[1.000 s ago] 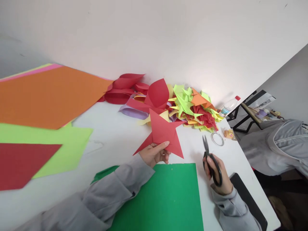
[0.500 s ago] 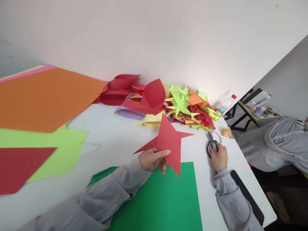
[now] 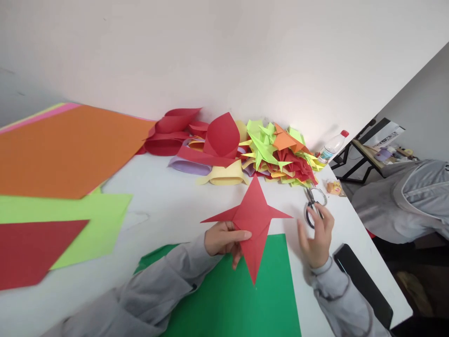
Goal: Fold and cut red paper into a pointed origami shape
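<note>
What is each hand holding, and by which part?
The left hand pinches the red paper star between its left and bottom points, thumb on its face. The right hand appears empty, open by the scissors.

Red four-pointed paper star (creased) aloft, black-handled scissors on white tabletop.

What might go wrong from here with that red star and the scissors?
1. The left hand pinches the red paper star with the thumb across its front; a harder squeeze might crease it.
2. The right hand is spread close to the scissors, so a careless reach could knock them.
3. The right sleeve is beside a flat black object, which a swing might nudge.
</note>
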A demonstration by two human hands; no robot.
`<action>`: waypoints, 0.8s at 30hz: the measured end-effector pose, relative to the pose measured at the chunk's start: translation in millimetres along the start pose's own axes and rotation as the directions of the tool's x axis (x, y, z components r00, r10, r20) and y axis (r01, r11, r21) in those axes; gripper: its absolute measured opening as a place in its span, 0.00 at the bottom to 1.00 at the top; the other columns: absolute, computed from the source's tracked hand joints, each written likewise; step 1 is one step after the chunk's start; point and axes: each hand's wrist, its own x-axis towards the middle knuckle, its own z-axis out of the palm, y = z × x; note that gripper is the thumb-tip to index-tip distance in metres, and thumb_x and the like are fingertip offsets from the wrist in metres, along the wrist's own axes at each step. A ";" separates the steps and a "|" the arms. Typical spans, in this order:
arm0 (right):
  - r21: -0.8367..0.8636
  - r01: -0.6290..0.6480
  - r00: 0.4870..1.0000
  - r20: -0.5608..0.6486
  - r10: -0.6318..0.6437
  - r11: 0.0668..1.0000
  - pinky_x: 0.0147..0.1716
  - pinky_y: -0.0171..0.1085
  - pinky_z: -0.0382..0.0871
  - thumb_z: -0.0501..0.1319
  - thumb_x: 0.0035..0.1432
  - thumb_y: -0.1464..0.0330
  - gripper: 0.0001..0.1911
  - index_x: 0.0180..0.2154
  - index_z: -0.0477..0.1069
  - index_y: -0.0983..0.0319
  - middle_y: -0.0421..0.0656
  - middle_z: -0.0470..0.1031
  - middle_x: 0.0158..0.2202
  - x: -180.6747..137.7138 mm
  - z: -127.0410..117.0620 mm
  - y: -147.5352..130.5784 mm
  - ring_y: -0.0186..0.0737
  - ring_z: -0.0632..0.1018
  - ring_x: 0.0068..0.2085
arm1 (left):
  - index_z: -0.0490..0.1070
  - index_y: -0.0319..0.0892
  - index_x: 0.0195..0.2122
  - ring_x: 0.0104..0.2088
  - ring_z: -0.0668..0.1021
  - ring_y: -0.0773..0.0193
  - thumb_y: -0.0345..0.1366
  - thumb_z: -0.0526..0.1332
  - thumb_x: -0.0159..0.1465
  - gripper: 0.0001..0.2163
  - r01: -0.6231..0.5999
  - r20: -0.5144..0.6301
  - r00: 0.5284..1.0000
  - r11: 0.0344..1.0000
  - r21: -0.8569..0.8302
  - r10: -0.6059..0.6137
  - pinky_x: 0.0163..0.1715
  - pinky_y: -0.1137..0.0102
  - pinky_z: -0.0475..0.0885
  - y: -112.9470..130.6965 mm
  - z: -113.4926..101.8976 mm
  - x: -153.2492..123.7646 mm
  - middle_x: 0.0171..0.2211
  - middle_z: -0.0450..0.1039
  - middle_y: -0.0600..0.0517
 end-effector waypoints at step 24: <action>0.147 0.498 0.814 0.263 -0.519 0.855 0.56 0.47 0.63 0.51 0.64 0.76 0.15 0.47 0.73 0.62 0.45 0.80 0.44 -8.6 -2.2 -43.8 0.41 0.76 0.50 | 0.69 0.38 0.42 0.23 0.75 0.65 0.43 0.70 0.48 0.23 -0.179 -0.351 0.899 0.952 0.249 0.261 0.26 0.69 0.72 -12.9 7.4 0.5 0.24 0.74 0.54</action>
